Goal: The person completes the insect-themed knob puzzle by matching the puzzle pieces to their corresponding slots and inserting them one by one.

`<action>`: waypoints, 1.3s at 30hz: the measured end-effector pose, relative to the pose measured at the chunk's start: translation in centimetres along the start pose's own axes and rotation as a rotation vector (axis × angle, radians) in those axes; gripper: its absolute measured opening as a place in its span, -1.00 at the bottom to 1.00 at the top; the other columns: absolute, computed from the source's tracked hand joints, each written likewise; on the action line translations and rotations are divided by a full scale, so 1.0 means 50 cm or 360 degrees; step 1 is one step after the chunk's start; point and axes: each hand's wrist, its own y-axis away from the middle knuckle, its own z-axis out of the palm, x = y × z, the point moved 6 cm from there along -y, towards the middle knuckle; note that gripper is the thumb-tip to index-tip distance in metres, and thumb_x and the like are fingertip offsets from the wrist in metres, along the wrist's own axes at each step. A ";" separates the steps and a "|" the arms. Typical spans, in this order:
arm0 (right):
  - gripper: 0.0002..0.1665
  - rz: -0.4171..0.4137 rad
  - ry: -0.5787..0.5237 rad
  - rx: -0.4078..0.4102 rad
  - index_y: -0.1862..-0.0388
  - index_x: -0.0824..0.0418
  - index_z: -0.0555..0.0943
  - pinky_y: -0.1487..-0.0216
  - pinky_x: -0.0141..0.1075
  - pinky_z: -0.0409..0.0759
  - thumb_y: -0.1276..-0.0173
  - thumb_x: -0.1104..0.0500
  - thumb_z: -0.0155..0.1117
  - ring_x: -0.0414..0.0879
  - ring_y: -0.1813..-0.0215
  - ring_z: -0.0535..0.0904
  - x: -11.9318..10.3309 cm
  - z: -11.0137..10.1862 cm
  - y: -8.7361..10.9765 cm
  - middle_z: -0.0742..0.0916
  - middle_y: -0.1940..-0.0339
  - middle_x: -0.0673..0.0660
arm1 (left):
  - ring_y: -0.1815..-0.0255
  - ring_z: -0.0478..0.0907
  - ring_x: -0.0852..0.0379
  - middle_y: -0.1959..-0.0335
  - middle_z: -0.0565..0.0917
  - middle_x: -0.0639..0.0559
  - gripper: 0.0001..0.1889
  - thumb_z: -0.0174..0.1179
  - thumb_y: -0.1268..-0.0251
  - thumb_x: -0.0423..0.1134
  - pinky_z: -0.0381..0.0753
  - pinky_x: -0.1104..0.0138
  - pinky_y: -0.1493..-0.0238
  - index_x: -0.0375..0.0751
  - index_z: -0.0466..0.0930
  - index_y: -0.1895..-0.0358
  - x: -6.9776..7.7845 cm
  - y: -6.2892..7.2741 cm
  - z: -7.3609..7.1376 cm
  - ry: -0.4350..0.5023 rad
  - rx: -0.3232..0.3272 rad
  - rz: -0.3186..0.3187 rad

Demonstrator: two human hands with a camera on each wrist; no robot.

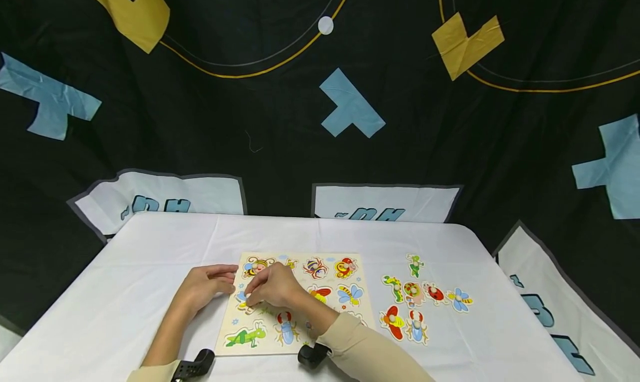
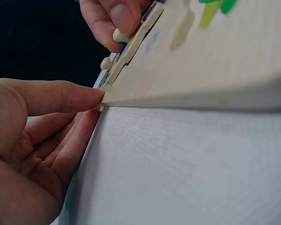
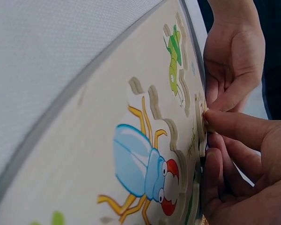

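Note:
A pale wooden insect puzzle board [image 1: 231, 322] lies flat on the white cloth. My right hand [image 1: 276, 286] reaches across it to its left side, where thumb and fingers pinch the small knob [image 2: 119, 35] of an insect puzzle piece [image 1: 242, 297]. That piece sits at its slot, mostly covered by the fingers; whether it is fully seated I cannot tell. My left hand [image 1: 205, 285] is at the board's left edge, its fingers fairly straight and the tips touching the edge. A printed green grasshopper [image 1: 246, 336] and a blue beetle [image 3: 136, 161] show in nearby recesses.
Right of the board lie several loose insect pieces, among them a caterpillar [image 1: 393, 288], a ladybug [image 1: 435, 293], a red-winged insect [image 1: 393, 322] and a blue beetle piece [image 1: 416, 327]. A black curtain [image 1: 280, 160] hangs behind the white table [image 1: 165, 240].

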 end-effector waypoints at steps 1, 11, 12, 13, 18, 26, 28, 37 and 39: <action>-0.86 -0.0001 -0.0008 -0.0007 0.53 0.13 0.81 0.35 -0.49 0.43 0.06 0.30 0.65 -0.37 0.47 0.52 0.000 0.001 0.001 0.74 0.67 -0.12 | 0.06 0.70 0.14 0.06 0.80 -0.10 -0.41 0.43 -0.04 -0.32 0.43 -0.03 -0.20 -0.25 0.63 -0.25 -0.001 0.000 0.000 -0.0001 0.0001 -0.0002; -0.86 0.0002 -0.0014 -0.0025 0.53 0.11 0.81 0.35 -0.50 0.44 0.06 0.28 0.65 -0.37 0.48 0.54 -0.002 0.003 0.001 0.75 0.66 -0.12 | 0.01 0.69 0.08 0.03 0.79 -0.10 -0.41 0.42 -0.04 -0.31 0.41 -0.07 -0.25 -0.24 0.63 -0.26 0.001 0.002 -0.003 0.0003 -0.0008 0.0004; -0.86 0.0002 -0.0014 -0.0025 0.53 0.10 0.81 0.36 -0.50 0.43 0.06 0.28 0.65 -0.37 0.48 0.54 -0.002 0.003 0.001 0.74 0.66 -0.12 | 0.00 0.69 0.07 0.02 0.79 -0.10 -0.41 0.42 -0.05 -0.31 0.41 -0.07 -0.25 -0.24 0.63 -0.26 0.002 0.002 -0.004 -0.0003 -0.0009 0.0007; -0.86 0.0002 -0.0011 -0.0024 0.54 0.10 0.81 0.36 -0.50 0.43 0.06 0.28 0.66 -0.37 0.48 0.54 -0.002 0.003 0.000 0.74 0.67 -0.12 | -0.01 0.69 0.05 0.02 0.79 -0.10 -0.41 0.42 -0.05 -0.31 0.41 -0.08 -0.25 -0.24 0.63 -0.26 0.002 0.002 -0.004 -0.0007 -0.0008 0.0007; -0.84 -0.0020 0.0070 -0.0014 0.55 0.05 0.81 0.31 -0.51 0.43 0.08 0.24 0.68 -0.40 0.48 0.52 -0.002 0.003 -0.005 0.73 0.68 -0.16 | -0.03 0.68 0.05 0.03 0.79 -0.10 -0.41 0.42 -0.04 -0.31 0.39 -0.09 -0.26 -0.24 0.63 -0.26 0.005 0.000 -0.005 -0.0019 -0.0007 0.0016; -0.84 -0.0012 0.0092 -0.0047 0.53 0.05 0.82 0.29 -0.50 0.42 0.08 0.23 0.69 -0.39 0.46 0.51 -0.001 0.002 -0.004 0.73 0.68 -0.16 | -0.01 0.66 0.08 0.04 0.79 -0.07 -0.41 0.42 -0.03 -0.31 0.38 -0.08 -0.26 -0.22 0.63 -0.26 0.000 0.002 -0.001 -0.0022 -0.0011 -0.0009; -0.85 -0.0021 0.0086 -0.0060 0.52 0.05 0.82 0.31 -0.50 0.42 0.07 0.23 0.68 -0.38 0.47 0.51 -0.001 0.002 -0.003 0.73 0.67 -0.16 | -0.01 0.66 0.08 0.04 0.79 -0.08 -0.41 0.42 -0.04 -0.30 0.38 -0.08 -0.26 -0.22 0.63 -0.26 0.000 0.001 -0.001 -0.0020 -0.0013 -0.0011; -0.86 -0.0059 0.0033 -0.0058 0.50 0.07 0.83 0.34 -0.50 0.42 0.05 0.24 0.66 -0.39 0.48 0.52 0.003 0.000 -0.002 0.74 0.65 -0.15 | 0.01 0.66 0.09 0.04 0.79 -0.09 -0.41 0.42 -0.05 -0.30 0.39 -0.09 -0.24 -0.24 0.63 -0.26 0.001 -0.002 0.000 -0.0013 -0.0008 -0.0010; -0.87 -0.0065 0.0045 -0.0055 0.50 0.07 0.83 0.36 -0.51 0.41 0.03 0.24 0.65 -0.39 0.49 0.51 0.004 0.002 -0.001 0.73 0.66 -0.15 | 0.01 0.67 0.08 0.04 0.79 -0.09 -0.41 0.42 -0.04 -0.31 0.39 -0.10 -0.24 -0.24 0.63 -0.26 0.001 -0.002 0.001 -0.0015 -0.0011 -0.0011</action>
